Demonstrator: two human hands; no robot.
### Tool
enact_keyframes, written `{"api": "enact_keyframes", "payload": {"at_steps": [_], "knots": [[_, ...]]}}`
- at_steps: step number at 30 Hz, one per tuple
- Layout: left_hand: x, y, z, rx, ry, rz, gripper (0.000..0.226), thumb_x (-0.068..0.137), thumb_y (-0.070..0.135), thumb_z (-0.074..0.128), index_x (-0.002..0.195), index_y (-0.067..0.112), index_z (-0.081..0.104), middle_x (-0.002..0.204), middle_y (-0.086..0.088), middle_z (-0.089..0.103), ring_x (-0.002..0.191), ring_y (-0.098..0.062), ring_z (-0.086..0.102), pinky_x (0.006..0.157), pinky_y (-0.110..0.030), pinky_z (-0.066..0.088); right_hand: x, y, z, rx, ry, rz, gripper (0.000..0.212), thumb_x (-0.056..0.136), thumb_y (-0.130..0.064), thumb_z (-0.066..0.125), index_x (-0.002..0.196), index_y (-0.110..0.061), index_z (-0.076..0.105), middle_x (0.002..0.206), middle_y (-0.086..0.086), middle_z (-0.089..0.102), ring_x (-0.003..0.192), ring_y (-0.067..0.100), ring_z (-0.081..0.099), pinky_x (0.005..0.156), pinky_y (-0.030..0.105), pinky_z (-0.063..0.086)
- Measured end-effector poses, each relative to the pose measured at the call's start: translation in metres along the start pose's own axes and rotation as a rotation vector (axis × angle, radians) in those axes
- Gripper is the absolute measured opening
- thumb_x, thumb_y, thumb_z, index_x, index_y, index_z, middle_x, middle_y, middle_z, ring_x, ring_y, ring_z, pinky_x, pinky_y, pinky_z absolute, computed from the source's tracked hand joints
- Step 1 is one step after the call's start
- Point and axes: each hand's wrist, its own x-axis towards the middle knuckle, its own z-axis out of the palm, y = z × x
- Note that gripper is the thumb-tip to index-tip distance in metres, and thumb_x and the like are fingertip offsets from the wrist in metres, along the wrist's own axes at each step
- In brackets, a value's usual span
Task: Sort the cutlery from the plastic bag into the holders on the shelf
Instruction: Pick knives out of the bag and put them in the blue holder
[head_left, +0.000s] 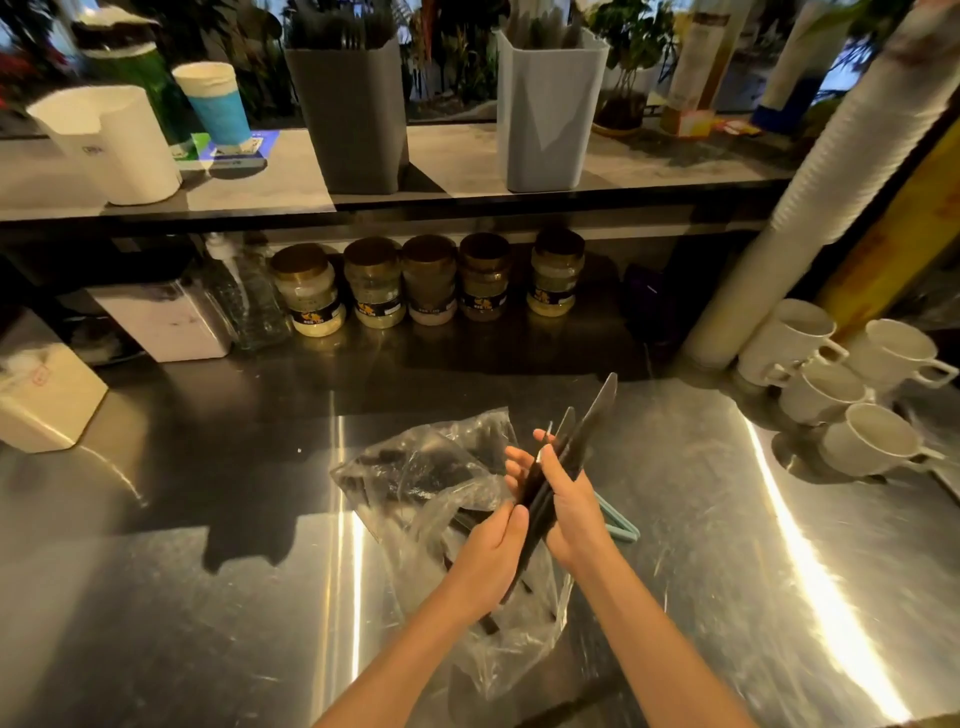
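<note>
Gathering step: left hand (491, 553) and right hand (569, 506) both grip a bundle of black knives (587, 431) just above the bag (415, 478). Next: carry the knives up to the holders (348, 119) on the shelf (457, 156) ahead.

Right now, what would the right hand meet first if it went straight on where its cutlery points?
Probably nothing near: the right hand holds black cutlery pointing over bare counter toward the dark gap under the shelf, left of the tall cup stack. Depth is unclear.
</note>
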Motion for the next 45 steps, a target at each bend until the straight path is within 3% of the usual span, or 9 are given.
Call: {"api": "enact_keyframes", "payload": {"at_steps": [4, 8, 15, 27, 32, 36, 40, 43, 45], "knots": [[0.001, -0.004, 0.005, -0.011, -0.015, -0.005, 0.023, 0.101, 0.038, 0.032, 0.104, 0.04, 0.055, 0.111, 0.004, 0.064, 0.108, -0.007, 0.058, 0.101, -0.032, 0.044, -0.004, 0.003, -0.007, -0.038, 0.042, -0.039, 0.025, 0.082, -0.004, 0.062, 0.105, -0.01, 0.056, 0.083, 0.01, 0.072, 0.071, 0.014, 0.069, 0.067, 0.024, 0.057], [-0.001, -0.007, 0.01, 0.05, -0.026, -0.014, 0.022, 0.1, 0.036, 0.039, 0.111, 0.028, 0.056, 0.105, 0.001, 0.067, 0.1, -0.011, 0.063, 0.092, -0.033, 0.05, -0.008, 0.005, -0.015, -0.026, 0.006, -0.033, 0.01, 0.089, -0.003, 0.055, 0.099, -0.005, 0.057, 0.086, 0.009, 0.073, 0.08, 0.017, 0.071, 0.073, 0.025, 0.058], [-0.009, -0.005, 0.01, -0.091, -0.063, -0.041, 0.02, 0.102, 0.02, 0.037, 0.11, 0.026, 0.053, 0.09, 0.005, 0.062, 0.081, -0.007, 0.06, 0.072, -0.02, 0.047, -0.015, 0.004, -0.016, -0.075, -0.059, -0.052, 0.023, 0.094, -0.009, 0.049, 0.116, -0.01, 0.055, 0.098, 0.01, 0.072, 0.086, 0.017, 0.07, 0.074, 0.026, 0.057], [-0.018, -0.003, -0.001, -0.199, -0.177, -0.1, 0.029, 0.096, 0.004, 0.042, 0.115, 0.018, 0.058, 0.09, -0.002, 0.064, 0.081, -0.013, 0.061, 0.082, -0.032, 0.052, -0.019, -0.005, -0.017, -0.017, -0.046, -0.043, 0.024, 0.101, -0.013, 0.038, 0.116, -0.015, 0.056, 0.102, 0.008, 0.073, 0.091, 0.02, 0.07, 0.075, 0.03, 0.056], [-0.02, 0.005, 0.0, -0.211, -0.192, -0.099, 0.021, 0.1, 0.013, 0.038, 0.105, 0.012, 0.058, 0.085, -0.003, 0.064, 0.078, -0.015, 0.059, 0.076, -0.029, 0.051, -0.017, -0.006, -0.019, -0.038, 0.012, -0.067, 0.025, 0.099, -0.013, 0.043, 0.119, -0.001, 0.05, 0.081, 0.006, 0.07, 0.07, 0.015, 0.068, 0.063, 0.027, 0.056], [-0.017, 0.012, 0.004, -0.132, -0.161, -0.104, 0.027, 0.104, 0.026, 0.031, 0.106, 0.015, 0.056, 0.081, 0.0, 0.059, 0.071, -0.01, 0.055, 0.068, -0.023, 0.048, -0.018, -0.003, -0.014, -0.063, -0.046, -0.055, 0.015, 0.097, -0.01, 0.046, 0.111, -0.009, 0.05, 0.078, 0.007, 0.067, 0.066, 0.016, 0.064, 0.063, 0.028, 0.055], [-0.01, 0.014, 0.007, -0.071, -0.122, -0.1, 0.025, 0.104, 0.029, 0.029, 0.12, 0.029, 0.048, 0.091, 0.006, 0.058, 0.082, -0.005, 0.055, 0.076, -0.021, 0.045, -0.017, 0.001, -0.006, -0.035, -0.013, -0.098, 0.009, 0.098, -0.006, 0.044, 0.103, -0.013, 0.047, 0.064, 0.004, 0.05, 0.051, 0.012, 0.046, 0.051, 0.025, 0.046], [-0.008, 0.019, 0.002, -0.27, -0.108, -0.166, 0.032, 0.103, 0.036, 0.03, 0.103, 0.026, 0.06, 0.092, -0.009, 0.066, 0.079, -0.018, 0.062, 0.068, -0.027, 0.051, -0.018, -0.004, 0.001, 0.007, 0.071, -0.194, 0.011, 0.099, -0.008, 0.043, 0.103, -0.017, 0.048, 0.063, 0.001, 0.048, 0.049, 0.01, 0.041, 0.048, 0.022, 0.042], [-0.006, 0.016, -0.001, -0.285, 0.026, -0.2, 0.043, 0.103, 0.037, 0.027, 0.095, 0.018, 0.065, 0.092, -0.01, 0.07, 0.082, -0.02, 0.065, 0.074, -0.028, 0.052, -0.018, -0.012, 0.006, 0.057, 0.144, -0.28, 0.012, 0.1, -0.01, 0.042, 0.106, -0.018, 0.047, 0.062, 0.0, 0.047, 0.048, 0.008, 0.04, 0.048, 0.021, 0.04]]}}
